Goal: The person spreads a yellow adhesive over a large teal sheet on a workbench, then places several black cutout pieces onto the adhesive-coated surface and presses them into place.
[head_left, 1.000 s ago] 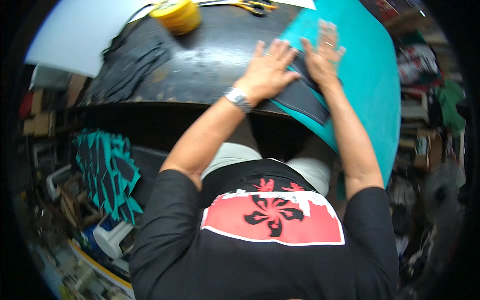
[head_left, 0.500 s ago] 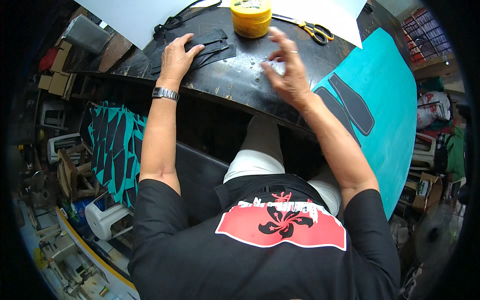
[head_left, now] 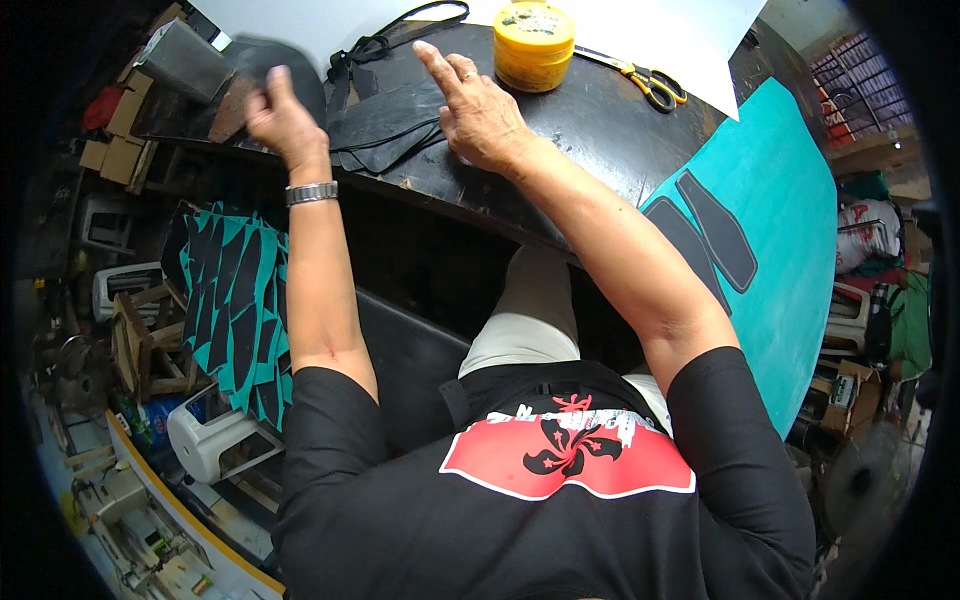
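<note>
My left hand [head_left: 285, 122] is at the left of the dark table, closed, its thumb raised over a flat black piece of sheet material [head_left: 285, 62]. That piece is blurred, and the fingers under it are partly hidden. My right hand [head_left: 478, 112] is above the table with its fingers stretched out and nothing visible in them. Beneath and beside it lie flat black pieces [head_left: 385, 118] with thin dark strips. Behind them is a black strap bundle [head_left: 372, 46]. A yellow round tub [head_left: 533, 48] stands just beyond my right hand.
Yellow-and-black scissors [head_left: 655, 86] lie partly on a white sheet [head_left: 690, 45]. A teal sheet [head_left: 785, 180] hangs over the table's right side, with two black shaped pieces [head_left: 718, 232] on it. Teal-and-black cut sheets [head_left: 235, 300] hang at lower left above a white stool [head_left: 215, 435].
My left hand has left the pile of black pieces and moved left with a flat black piece. My right hand has swung left to above the pile. The view has shifted slightly.
</note>
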### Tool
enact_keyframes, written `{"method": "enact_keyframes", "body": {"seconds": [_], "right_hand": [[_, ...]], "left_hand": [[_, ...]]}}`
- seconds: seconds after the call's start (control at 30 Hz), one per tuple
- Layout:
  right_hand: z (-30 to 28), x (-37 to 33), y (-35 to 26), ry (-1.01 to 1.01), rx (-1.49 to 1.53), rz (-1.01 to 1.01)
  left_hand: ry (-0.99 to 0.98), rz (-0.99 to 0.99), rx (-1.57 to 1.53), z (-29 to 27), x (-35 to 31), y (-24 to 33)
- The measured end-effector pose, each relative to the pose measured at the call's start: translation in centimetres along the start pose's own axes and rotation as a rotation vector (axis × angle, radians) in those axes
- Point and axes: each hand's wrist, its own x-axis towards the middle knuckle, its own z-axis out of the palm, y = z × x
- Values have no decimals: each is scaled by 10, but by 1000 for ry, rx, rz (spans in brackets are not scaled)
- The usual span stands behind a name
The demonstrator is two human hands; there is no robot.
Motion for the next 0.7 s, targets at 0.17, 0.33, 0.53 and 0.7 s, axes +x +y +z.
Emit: {"method": "enact_keyframes", "body": {"seconds": [0.17,0.33,0.53,0.7], "right_hand": [[-9,-2,-7,307,-53,-111],[-55,-53,-4,361,1277,270],[-167,-182,47,675,1254,519],[-248,-260,111,977,768,641]], "left_hand": [[175,-99,-546,-5,3,79],[-112,-692,-809,30,-83,119],[-578,-1022,-922,125,-239,122],[-972,-1083,-461,199,-306,107]]}}
